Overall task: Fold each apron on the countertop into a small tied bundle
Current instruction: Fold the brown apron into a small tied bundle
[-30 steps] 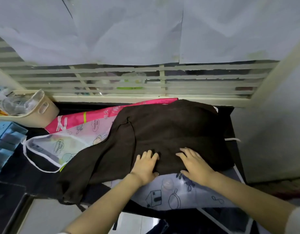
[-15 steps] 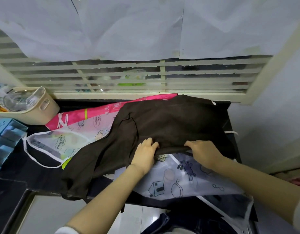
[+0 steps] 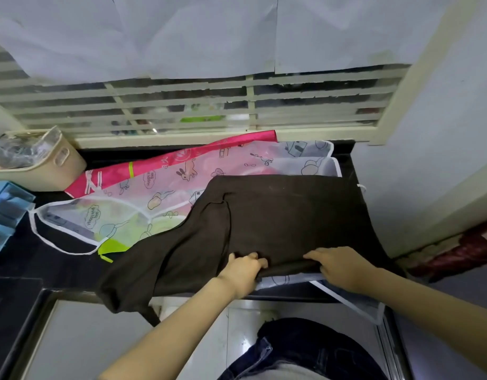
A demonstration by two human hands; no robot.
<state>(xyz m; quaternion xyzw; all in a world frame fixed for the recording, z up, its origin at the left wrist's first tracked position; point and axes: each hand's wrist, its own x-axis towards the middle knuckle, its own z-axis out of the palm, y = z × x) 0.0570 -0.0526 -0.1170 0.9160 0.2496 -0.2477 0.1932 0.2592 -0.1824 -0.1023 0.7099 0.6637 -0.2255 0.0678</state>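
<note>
Black desk (image 3: 23,264) runs under the slatted window, and I see it carrying three aprons in a loose pile. Biggest is the brown apron (image 3: 278,215), spread over the right half on top of the others, its left corner drooping over the front edge. Under it lies a clear apron (image 3: 154,198) with cartoon prints and white trim, showing to the left, behind, and in a strip at the near edge. A pink apron (image 3: 154,165) lies lowest, slanting toward the window. A beige basket (image 3: 44,165) stands at the far left. My left hand (image 3: 242,272) grips the brown apron's near edge, fingers (image 3: 250,257) curled over the fold. My right hand (image 3: 341,267) pinches the same edge just beside it, thumb on top.
</note>
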